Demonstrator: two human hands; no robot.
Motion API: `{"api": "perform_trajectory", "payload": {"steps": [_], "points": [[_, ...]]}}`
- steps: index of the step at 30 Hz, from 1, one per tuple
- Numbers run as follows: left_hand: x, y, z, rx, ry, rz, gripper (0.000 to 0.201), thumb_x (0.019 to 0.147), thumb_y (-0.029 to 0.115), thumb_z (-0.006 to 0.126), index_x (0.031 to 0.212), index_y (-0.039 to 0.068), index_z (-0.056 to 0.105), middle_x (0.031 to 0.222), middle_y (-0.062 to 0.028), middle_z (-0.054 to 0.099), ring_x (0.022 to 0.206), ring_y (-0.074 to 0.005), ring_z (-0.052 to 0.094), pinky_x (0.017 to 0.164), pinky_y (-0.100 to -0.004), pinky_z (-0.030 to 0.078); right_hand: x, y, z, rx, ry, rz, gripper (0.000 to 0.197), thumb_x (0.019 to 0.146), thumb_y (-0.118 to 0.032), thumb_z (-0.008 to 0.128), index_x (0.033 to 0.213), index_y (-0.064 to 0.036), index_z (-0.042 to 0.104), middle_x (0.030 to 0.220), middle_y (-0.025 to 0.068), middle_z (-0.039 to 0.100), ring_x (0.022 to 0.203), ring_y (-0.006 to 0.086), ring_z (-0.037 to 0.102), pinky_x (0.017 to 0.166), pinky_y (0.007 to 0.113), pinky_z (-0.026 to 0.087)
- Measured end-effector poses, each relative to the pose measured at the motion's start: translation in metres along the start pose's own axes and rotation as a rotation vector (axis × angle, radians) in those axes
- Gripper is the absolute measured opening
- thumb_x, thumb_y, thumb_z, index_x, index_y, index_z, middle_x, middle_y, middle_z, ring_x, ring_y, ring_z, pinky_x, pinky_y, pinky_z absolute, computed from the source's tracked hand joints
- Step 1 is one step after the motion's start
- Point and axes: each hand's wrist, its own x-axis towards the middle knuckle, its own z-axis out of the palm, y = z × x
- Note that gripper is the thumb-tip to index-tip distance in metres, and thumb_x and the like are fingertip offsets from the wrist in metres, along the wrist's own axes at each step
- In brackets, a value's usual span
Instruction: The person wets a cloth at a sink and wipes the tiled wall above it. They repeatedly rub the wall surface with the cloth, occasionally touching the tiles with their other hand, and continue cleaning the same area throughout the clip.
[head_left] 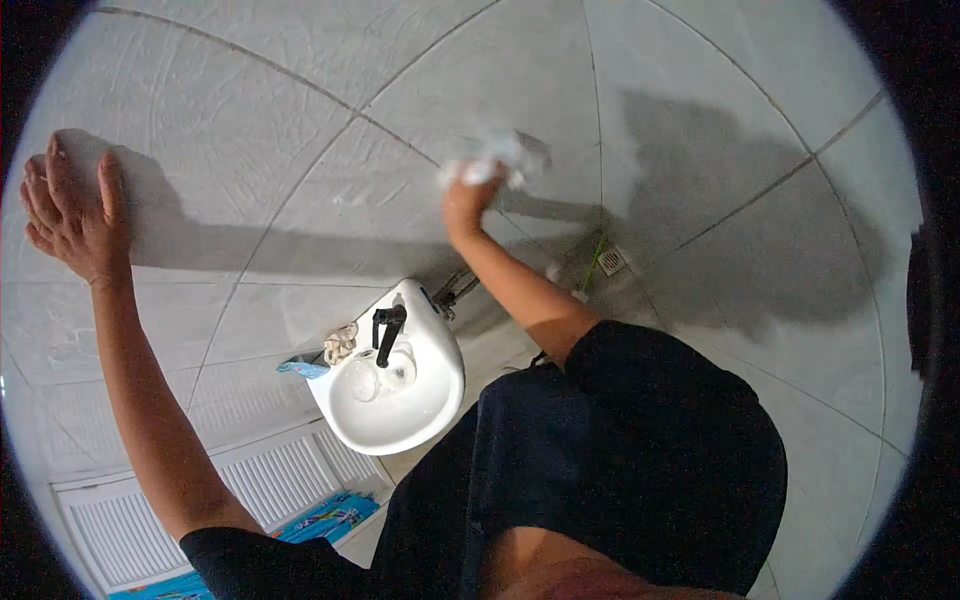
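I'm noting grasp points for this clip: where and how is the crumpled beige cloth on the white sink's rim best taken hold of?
Probably by the bunched folds at its middle, pinched from above: the crumpled beige cloth looks loosely heaped, giving folds to gather, while the angular black faucet stands close on its right and a flat light-blue item lies at its left.

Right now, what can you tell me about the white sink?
The white washbasin looks like glossy ceramic, with a rounded bowl and a back ledge along the tiled wall. A black faucet stands on the ledge, left of which lies a crumpled beige cloth. A clear roundish thing sits inside; neither hand touches the basin.
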Motion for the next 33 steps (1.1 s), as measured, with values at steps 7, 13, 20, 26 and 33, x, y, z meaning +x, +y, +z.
{"api": "perform_trajectory", "payload": {"steps": [7, 13, 20, 26, 33], "points": [[-0.003, -0.005, -0.012, 0.044, -0.026, 0.005, 0.055, 0.081, 0.051, 0.05, 0.129, 0.026, 0.039, 0.132, -0.0046, 0.039, 0.122, -0.0258, 0.034, 0.094, -0.0489, 0.027, 0.02, -0.049, -0.007, 0.2, -0.053, -0.877, 0.051, 0.079, -0.015, 0.049, 0.126, -0.0044, 0.034, 0.131, 0.0175, 0.034, 0.121, 0.0411, 0.028, 0.097, 0.054, 0.021], [0.002, -0.007, -0.017, 0.043, -0.03, 0.032, 0.055, 0.08, 0.051, 0.05, 0.128, 0.026, 0.039, 0.133, -0.0049, 0.038, 0.123, -0.0255, 0.033, 0.094, -0.0502, 0.026, 0.116, 0.097, -0.031, 0.054, 0.262, -0.002, 0.057, 0.079, -0.006, 0.05, 0.129, 0.0046, 0.025, 0.136, 0.0228, 0.022, 0.126, 0.037, 0.023, 0.103, 0.043, 0.022], [0.0, -0.004, -0.011, 0.049, -0.039, -0.013, 0.055, 0.079, 0.051, 0.052, 0.127, 0.026, 0.043, 0.132, -0.0055, 0.038, 0.123, -0.0251, 0.033, 0.095, -0.0489, 0.025, 0.149, 0.014, -0.033, 0.12, 0.347, -0.027, 0.051, 0.081, -0.007, 0.047, 0.126, 0.0049, 0.027, 0.126, 0.0243, 0.031, 0.114, 0.0343, 0.036, 0.097, 0.04, 0.028], [-0.006, -0.014, -0.021, 0.057, -0.025, -0.001, 0.055, 0.079, 0.05, 0.053, 0.126, 0.025, 0.043, 0.129, -0.0063, 0.042, 0.122, -0.0258, 0.035, 0.096, -0.0467, 0.025, 0.162, -0.097, -0.044, 0.001, 0.145, -0.863, 0.05, 0.074, -0.002, 0.051, 0.12, 0.0053, 0.034, 0.12, 0.0226, 0.036, 0.111, 0.0372, 0.037, 0.095, 0.046, 0.029], [0.002, -0.014, -0.018, 0.035, -0.024, -0.013, 0.056, 0.074, 0.051, 0.058, 0.122, 0.024, 0.047, 0.124, -0.0063, 0.047, 0.118, -0.0247, 0.039, 0.094, -0.0446, 0.025, 0.165, 0.071, -0.046, -0.001, 0.13, -0.429, 0.054, 0.075, -0.008, 0.051, 0.123, 0.0051, 0.03, 0.132, 0.0233, 0.026, 0.121, 0.038, 0.027, 0.1, 0.046, 0.024]]}}
